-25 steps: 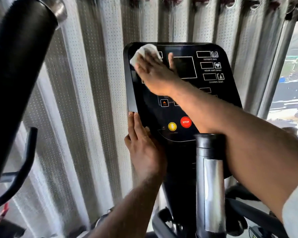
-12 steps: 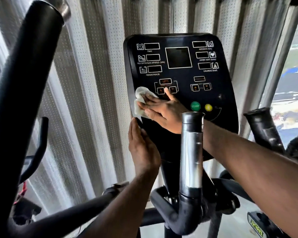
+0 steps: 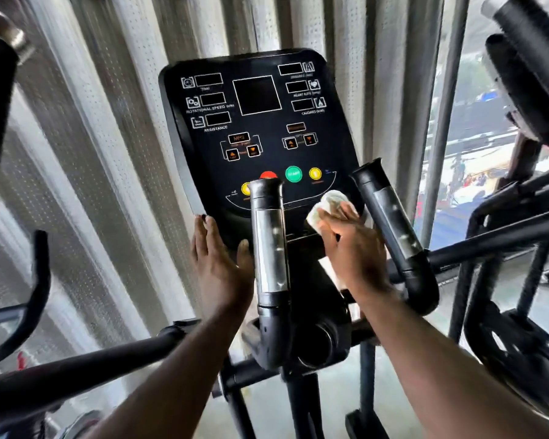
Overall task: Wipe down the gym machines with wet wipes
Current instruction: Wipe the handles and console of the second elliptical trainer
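A black console panel (image 3: 260, 128) of an exercise machine faces me, with display boxes and red, green and yellow buttons. My right hand (image 3: 354, 251) presses a crumpled white wet wipe (image 3: 325, 208) against the panel's lower right corner. My left hand (image 3: 219, 267) lies flat with fingers together against the panel's lower left edge, holding nothing. Two upright black handlebars with silver sensor plates, one (image 3: 268, 248) between my hands and one (image 3: 390, 217) right of the wipe, stand in front of the panel.
Perforated metal wall slats (image 3: 108, 153) rise behind the console. A long black moving arm (image 3: 76, 372) crosses low on the left. Another machine's frame (image 3: 520, 223) and console crowd the right, beside a window (image 3: 476, 172).
My right hand carried the wipe from the panel's top left, down its left side, then across to the lower right corner. My left hand stayed at the lower left edge.
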